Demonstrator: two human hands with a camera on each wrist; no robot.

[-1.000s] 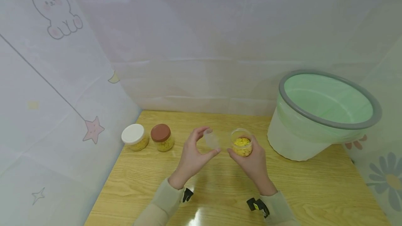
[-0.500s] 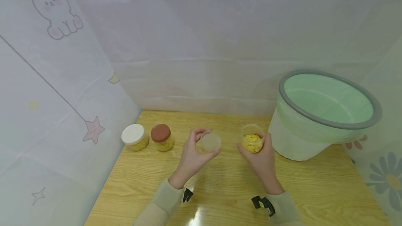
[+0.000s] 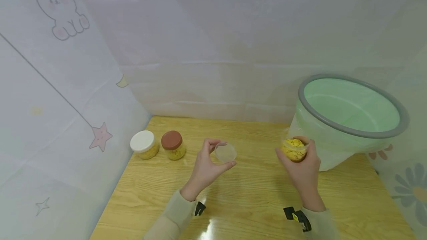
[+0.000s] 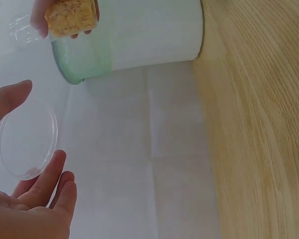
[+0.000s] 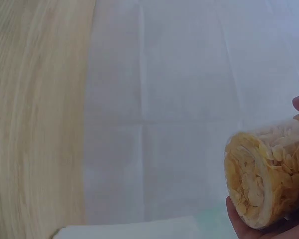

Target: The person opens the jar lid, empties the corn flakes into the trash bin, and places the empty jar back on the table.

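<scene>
My left hand (image 3: 203,167) pinches a clear round lid (image 3: 225,153) by its edge between thumb and fingers, above the middle of the table. In the left wrist view the see-through lid (image 4: 27,175) stands on edge. A clear plastic jar (image 3: 293,150), part-filled with yellow flakes, is in the grip of my right hand (image 3: 305,171). The jar has no lid on and is held up in front of the bin. Thin pale yellow flakes show through the jar's base and wall (image 5: 269,179) in the right wrist view.
A pale green bin (image 3: 328,143) with a grey rim stands at the back right, open at the top. At the back left are a white-lidded jar (image 3: 142,143) and a brown-lidded jar (image 3: 172,143), both holding yellow bits. A sheet-covered wall (image 3: 213,88) borders the wooden table.
My right hand has carried the jar rightward, from near the lid to the front of the bin. The lid in my left hand has turned its face toward the head view.
</scene>
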